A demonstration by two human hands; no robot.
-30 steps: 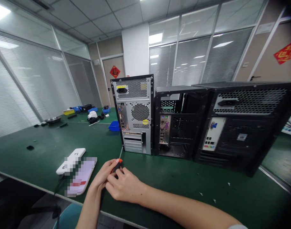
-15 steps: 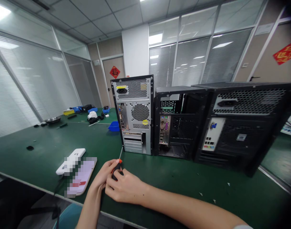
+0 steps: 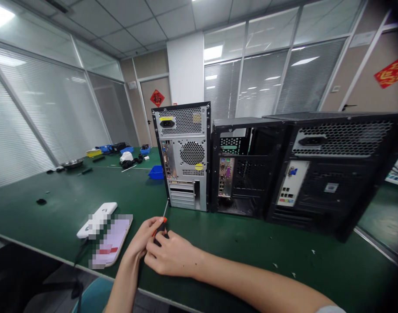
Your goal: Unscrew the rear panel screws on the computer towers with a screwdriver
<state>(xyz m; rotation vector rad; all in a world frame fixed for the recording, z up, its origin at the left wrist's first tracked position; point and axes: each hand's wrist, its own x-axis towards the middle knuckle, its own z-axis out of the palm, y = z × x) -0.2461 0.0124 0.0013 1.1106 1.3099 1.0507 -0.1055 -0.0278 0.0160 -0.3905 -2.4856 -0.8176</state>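
Note:
A screwdriver (image 3: pixel 160 229) with a black and orange handle is gripped by both of my hands. My left hand (image 3: pixel 145 234) pinches the front of the handle, near the shaft. Behind it, my right hand (image 3: pixel 169 254) wraps its fingers round the rear of the handle. The thin metal shaft points up and away, its tip at the lower left corner of the silver-backed computer case (image 3: pixel 187 150). Whether the tip sits in a screw there is too small to tell. The case stands upright, its back panel facing me.
Two black computer cases, an opened one (image 3: pixel 242 174) and a larger one (image 3: pixel 332 174), stand to the right. A white power bank (image 3: pixel 107 211) and a phone (image 3: pixel 120 234) lie at left on the green table (image 3: pixel 215 248). A blue tray (image 3: pixel 155 172) sits behind the silver-backed case.
Almost nothing differs. My right hand has shifted very slightly on the screwdriver handle, while the shaft and the cases stay in place.

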